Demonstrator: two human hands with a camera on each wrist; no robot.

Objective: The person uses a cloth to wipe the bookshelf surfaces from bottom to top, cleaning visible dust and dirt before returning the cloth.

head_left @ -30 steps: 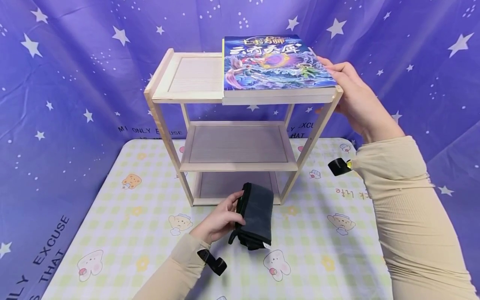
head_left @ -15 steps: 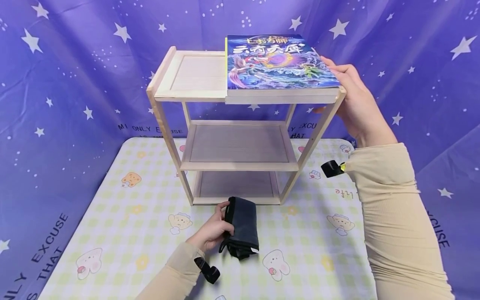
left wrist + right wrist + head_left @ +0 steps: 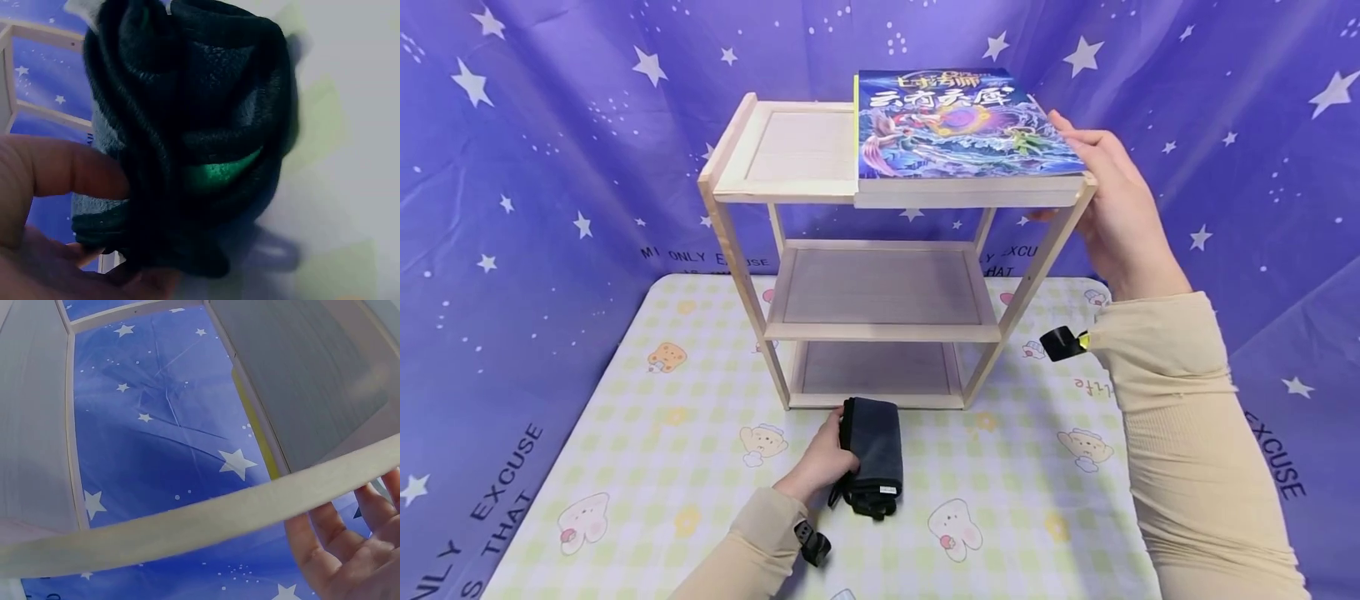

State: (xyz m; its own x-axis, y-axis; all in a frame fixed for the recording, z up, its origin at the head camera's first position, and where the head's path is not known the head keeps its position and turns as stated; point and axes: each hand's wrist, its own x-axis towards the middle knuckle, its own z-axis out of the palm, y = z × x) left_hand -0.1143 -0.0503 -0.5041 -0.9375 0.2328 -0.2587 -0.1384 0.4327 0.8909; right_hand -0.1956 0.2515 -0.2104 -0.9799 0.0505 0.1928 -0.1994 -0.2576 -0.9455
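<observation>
My left hand (image 3: 822,460) grips the left side of a folded dark grey towel (image 3: 876,446) with black edging and a small white label. The towel is low over the table in front of the shelf. In the left wrist view the towel's end (image 3: 219,131) shows its rolled layers, a green patch inside, and my thumb pressing its side. My right hand (image 3: 1120,200) rests at the top right corner of the wooden shelf (image 3: 880,332), against the right edge of a thick blue book (image 3: 955,133). In the right wrist view its fingers (image 3: 337,531) reach behind the post, their tips hidden.
The book lies flat on the right of the top board, slightly over its front edge. The middle board (image 3: 880,287) and bottom board (image 3: 876,371) are below. A checked tablecloth (image 3: 647,467) covers the table; a purple starry curtain (image 3: 550,167) surrounds it.
My left hand has carried the towel left and slightly toward me, turning it more upright in the head view. My right hand stays by the book, its forearm shifted slightly left.
</observation>
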